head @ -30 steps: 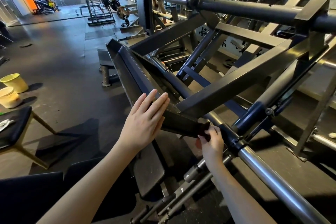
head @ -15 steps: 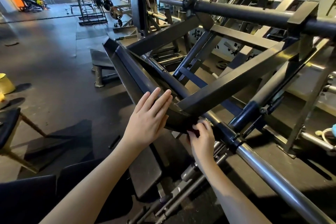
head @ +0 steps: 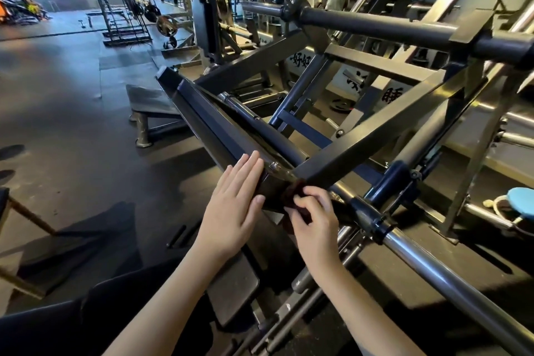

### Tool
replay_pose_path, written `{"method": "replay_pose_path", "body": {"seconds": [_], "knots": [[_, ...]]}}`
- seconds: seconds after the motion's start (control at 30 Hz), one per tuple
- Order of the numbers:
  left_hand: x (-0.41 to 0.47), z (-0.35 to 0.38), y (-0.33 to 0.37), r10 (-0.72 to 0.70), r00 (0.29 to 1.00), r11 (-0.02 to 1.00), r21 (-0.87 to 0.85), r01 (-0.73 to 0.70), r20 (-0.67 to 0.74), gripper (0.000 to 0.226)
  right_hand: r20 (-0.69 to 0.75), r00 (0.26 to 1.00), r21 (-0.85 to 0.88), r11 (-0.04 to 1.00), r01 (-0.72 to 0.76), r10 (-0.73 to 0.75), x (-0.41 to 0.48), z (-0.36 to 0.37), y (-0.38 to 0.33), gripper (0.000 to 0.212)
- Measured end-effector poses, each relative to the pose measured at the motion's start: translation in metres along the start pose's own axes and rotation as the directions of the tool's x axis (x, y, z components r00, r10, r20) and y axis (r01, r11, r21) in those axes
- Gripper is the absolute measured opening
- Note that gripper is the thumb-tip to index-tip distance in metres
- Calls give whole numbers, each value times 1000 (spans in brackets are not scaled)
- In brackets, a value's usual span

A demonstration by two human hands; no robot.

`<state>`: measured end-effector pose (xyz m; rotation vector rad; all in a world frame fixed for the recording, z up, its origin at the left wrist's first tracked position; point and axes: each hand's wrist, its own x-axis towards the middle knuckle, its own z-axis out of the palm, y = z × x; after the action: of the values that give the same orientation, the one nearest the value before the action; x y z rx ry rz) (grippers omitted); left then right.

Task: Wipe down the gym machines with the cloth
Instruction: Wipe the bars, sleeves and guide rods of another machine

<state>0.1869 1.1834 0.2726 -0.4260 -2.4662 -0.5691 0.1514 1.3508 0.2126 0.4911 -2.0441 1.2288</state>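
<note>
A big dark steel gym machine (head: 361, 141) with slanted square beams and round bars fills the right and centre. Its long tilted footplate (head: 208, 121) runs from the upper left down to my hands. My left hand (head: 234, 205) lies flat with straight fingers against the plate's lower end. Just to its right, my right hand (head: 315, 220) pinches a small dark reddish cloth (head: 291, 192) and holds it to the corner where a beam meets the plate. Most of the cloth is hidden by my fingers.
A chrome bar (head: 450, 274) slopes down to the lower right. A low bench (head: 147, 110) stands on the dark rubber floor at the left. A blue round object (head: 523, 202) lies at the right edge. More racks (head: 121, 9) and a weight plate (head: 166, 24) stand at the back.
My right hand with the cloth has moved up and left along the plate's lower corner, closer to my left hand. The view has shifted right; the yellow buckets have left it.
</note>
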Motion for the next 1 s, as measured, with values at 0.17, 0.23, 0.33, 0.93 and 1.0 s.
{"method": "replay_pose_path", "body": {"seconds": [0.17, 0.23, 0.33, 0.93, 1.0], "knots": [[-3, -2, -17, 80, 997, 996, -44, -79, 13, 56, -39, 998, 71, 996, 51, -49, -8, 10, -1, 18], [-5, -2, -22, 95, 995, 994, -53, -94, 9, 57, -71, 996, 93, 995, -43, 50, -16, 11, 10, 18], [-5, -1, -25, 108, 994, 990, -95, -107, 7, 57, -111, 991, 93, 993, -69, 79, -12, 13, -3, 14], [-29, -11, 10, -122, 991, 991, -57, 125, 49, 58, 62, 961, -43, 962, -268, 270, -15, -17, -32, 21], [-54, -9, 13, -99, 995, 994, -50, 100, 23, 56, 45, 944, -19, 945, -326, 326, -36, -26, -31, 23]]}}
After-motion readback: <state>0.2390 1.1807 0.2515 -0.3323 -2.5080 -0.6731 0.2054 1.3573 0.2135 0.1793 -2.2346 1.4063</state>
